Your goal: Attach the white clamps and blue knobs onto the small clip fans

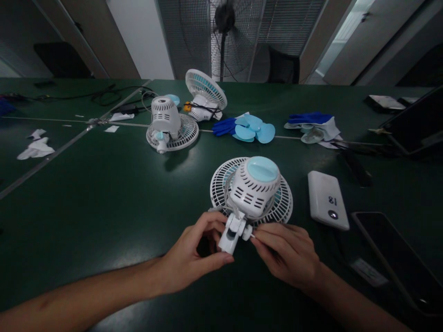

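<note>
A small white fan (254, 189) with a light blue cap on its motor housing lies grille-down on the dark green table, its mounting bracket (231, 235) pointing toward me. My left hand (204, 244) grips this bracket from the left, fingers behind and thumb at its lower end. On the bracket's right side sits a white knob (247, 232). Close against it, my right hand (287, 251) pinches a thin white piece between thumb and forefinger; most of that piece is hidden by the fingers.
Further back lie a second white fan (166, 117), a tilted third fan (204, 94), light blue fan blades (254, 128) and blue-and-white gloves (313, 124). To the right are a white power bank (328, 200) and a dark phone (398, 258). Crumpled white scraps (36, 147) lie far left.
</note>
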{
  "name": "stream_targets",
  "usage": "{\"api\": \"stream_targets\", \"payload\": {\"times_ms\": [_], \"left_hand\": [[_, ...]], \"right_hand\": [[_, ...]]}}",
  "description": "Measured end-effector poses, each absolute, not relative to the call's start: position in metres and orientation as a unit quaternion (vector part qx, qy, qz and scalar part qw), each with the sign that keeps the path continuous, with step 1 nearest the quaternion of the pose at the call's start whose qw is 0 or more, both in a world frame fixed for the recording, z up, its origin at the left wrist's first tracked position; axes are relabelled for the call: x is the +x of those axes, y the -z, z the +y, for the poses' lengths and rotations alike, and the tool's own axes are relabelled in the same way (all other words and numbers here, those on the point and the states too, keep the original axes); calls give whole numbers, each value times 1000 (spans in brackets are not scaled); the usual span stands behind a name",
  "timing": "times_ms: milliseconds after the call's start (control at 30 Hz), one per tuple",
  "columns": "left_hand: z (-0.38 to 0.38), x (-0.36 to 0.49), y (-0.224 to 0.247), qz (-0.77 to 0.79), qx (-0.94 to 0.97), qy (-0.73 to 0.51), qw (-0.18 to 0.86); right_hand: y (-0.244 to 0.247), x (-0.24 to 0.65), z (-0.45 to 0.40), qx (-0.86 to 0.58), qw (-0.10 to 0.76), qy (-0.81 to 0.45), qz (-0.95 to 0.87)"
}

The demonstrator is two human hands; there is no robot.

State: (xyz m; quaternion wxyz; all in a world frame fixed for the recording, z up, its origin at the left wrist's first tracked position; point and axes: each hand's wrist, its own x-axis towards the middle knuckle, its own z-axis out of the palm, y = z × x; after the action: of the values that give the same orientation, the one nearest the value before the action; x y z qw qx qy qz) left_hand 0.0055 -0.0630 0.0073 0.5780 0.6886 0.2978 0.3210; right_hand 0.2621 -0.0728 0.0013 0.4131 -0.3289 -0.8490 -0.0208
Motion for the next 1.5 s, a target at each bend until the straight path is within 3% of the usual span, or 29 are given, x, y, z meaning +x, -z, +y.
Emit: {"api": "stream_targets", "payload": {"times_ms": [1500], "left_hand": [[-65, 5, -9, 286, 731, -302, 542]], "right_hand": [[-7, 256, -77, -360, 423, 16, -831]]}}
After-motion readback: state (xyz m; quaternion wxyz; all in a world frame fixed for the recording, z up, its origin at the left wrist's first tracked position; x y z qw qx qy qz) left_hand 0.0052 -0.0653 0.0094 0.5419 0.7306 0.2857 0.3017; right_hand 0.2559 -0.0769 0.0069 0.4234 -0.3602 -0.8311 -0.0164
